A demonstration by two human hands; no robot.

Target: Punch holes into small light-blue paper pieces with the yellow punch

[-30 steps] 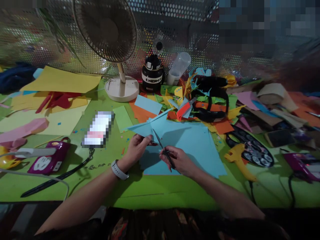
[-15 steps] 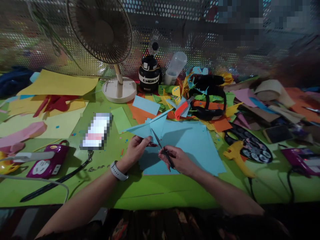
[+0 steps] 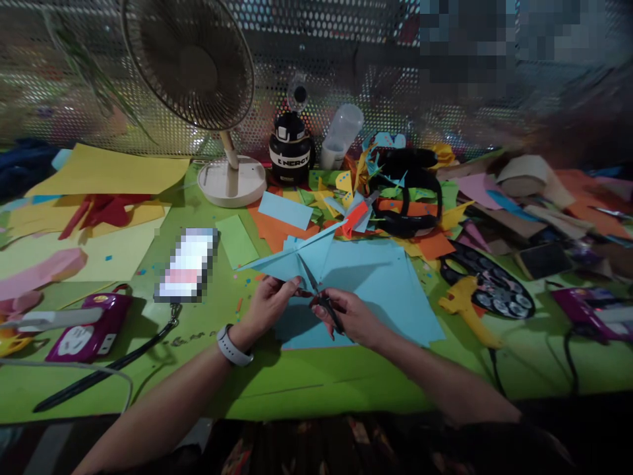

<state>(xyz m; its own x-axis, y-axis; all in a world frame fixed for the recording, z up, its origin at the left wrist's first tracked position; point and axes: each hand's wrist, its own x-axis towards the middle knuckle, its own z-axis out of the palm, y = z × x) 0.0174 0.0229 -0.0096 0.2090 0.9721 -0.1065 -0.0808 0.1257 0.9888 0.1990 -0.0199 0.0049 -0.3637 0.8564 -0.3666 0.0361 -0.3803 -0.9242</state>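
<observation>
My left hand (image 3: 270,305) pinches the lower edge of a folded light-blue paper figure (image 3: 291,258) held just above the table. My right hand (image 3: 352,316) grips small dark scissors (image 3: 321,298), whose blades point up and left into the folded paper. Both hands hover over a large light-blue sheet (image 3: 380,284) lying flat on the green table (image 3: 306,382). A grey watch sits on my left wrist.
A white desk fan (image 3: 198,72) stands at the back left beside a black jar (image 3: 291,148) and a clear bottle (image 3: 341,135). Coloured paper scraps and black headphones (image 3: 410,198) lie behind the sheet. A yellow glue gun (image 3: 465,303) lies right; a purple device (image 3: 91,323) lies left.
My hands, the folded blue figure and the scissors keep nearly the same pose; my left fingers have closed in on the blades. The view has shifted a little.
</observation>
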